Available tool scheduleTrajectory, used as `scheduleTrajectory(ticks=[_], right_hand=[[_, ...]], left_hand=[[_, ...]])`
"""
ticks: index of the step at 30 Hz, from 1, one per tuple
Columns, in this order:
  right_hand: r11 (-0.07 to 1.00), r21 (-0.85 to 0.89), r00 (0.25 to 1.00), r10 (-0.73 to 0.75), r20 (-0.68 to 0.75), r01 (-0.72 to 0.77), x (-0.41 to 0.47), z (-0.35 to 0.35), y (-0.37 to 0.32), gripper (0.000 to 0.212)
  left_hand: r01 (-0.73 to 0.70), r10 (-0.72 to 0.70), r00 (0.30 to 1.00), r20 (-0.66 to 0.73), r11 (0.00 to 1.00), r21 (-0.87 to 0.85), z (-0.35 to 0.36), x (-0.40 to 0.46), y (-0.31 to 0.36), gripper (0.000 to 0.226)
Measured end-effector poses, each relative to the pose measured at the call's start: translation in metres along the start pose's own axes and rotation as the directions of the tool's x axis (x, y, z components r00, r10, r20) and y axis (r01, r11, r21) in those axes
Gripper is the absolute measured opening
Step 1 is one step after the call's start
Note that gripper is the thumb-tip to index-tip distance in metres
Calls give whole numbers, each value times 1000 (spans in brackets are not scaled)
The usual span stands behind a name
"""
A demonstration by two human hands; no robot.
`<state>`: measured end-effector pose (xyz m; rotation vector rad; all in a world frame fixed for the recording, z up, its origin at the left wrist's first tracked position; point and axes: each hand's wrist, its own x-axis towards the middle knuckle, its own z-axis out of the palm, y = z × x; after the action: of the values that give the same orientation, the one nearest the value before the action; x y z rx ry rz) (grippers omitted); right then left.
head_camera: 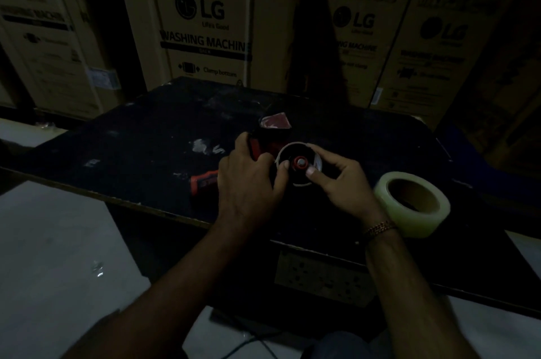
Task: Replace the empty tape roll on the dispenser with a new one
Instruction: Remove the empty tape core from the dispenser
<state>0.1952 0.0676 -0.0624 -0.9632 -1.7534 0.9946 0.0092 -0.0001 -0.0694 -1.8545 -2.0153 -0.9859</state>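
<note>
White empty core not yet off the red dispenser on the dark table. My left hand and right hand pinch its rim. New tape roll waits beside my right wrist, unmounted.

Dark table, top scuffed with pale smears, stands on a pale floor. Behind it, tall cardboard boxes printed "LG", "WASHING MACHINE", "Clamp bottom", more of them left and right, lighting too dim to read the small labels. Another perforated cardboard box sits under the table's near edge, and a cable runs across the floor below.
</note>
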Motion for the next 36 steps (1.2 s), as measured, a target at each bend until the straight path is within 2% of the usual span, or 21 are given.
scheduleTrajectory(ticks=[6,13,20,24,31,36], right_hand=[[995,42,990,96,-104,-92,0,7,3,29],[995,-10,974,100,-204,-104,-6,11,3,31],[988,51,961,155,-230,-148,-6,13,4,34],[988,84,956,144,-254,-127,-8,14,3,36],[997,15,978,77,-194,-76,-14,8,2,33],[995,54,987,85,-134,-78,-16,5,-1,34]], left_hand=[[132,-132,991,-28,991,-28,0,-3,17,50],[186,-188,982,-19,979,-76,-3,-6,25,43],[239,-238,971,24,963,-124,-5,-5,24,40],[244,-248,969,-6,958,-152,-9,-8,28,37],[207,-212,977,6,946,-249,-8,-8,21,33],[195,-209,977,-26,942,-272,-3,-10,19,31]])
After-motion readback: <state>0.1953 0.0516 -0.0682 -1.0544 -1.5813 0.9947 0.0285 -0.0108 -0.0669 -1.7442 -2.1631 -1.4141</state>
